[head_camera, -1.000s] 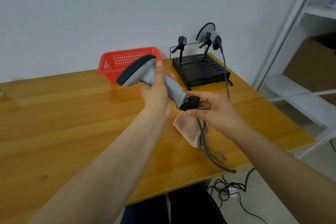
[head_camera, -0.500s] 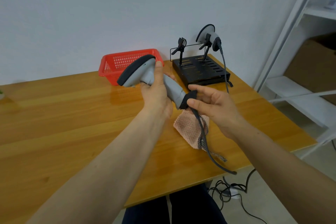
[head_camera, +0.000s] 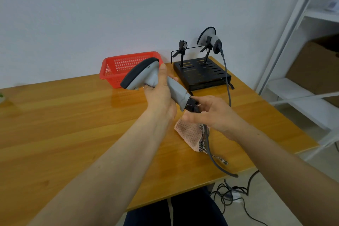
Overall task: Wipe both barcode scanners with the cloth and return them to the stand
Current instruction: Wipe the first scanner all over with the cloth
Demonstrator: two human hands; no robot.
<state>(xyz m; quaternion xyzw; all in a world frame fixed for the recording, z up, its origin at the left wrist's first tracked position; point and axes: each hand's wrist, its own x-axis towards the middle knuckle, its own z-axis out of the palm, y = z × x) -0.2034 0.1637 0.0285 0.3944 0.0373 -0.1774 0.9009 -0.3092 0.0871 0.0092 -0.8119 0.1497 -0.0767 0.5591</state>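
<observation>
Blurred, covered
The right hand [head_camera: 216, 113] is motion-blurred, its grip unclear, and covers part of the cloth [head_camera: 190, 135] — the left hand [head_camera: 161, 95] hides the scanner [head_camera: 143, 75] handle's middle.

Wooden desk [head_camera: 73, 124], pretty simple setup: red mesh basket [head_camera: 117, 68] sitting at the far edge, black stand [head_camera: 201, 73] just beside it in the far right corner, pink cloth [head_camera: 189, 134] crumpled nearer the front edge.

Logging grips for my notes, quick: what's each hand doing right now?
Left hand: holding the scanner by its handle.
Right hand: at the scanner's cable end, blurred; grip cannot be told.
</observation>
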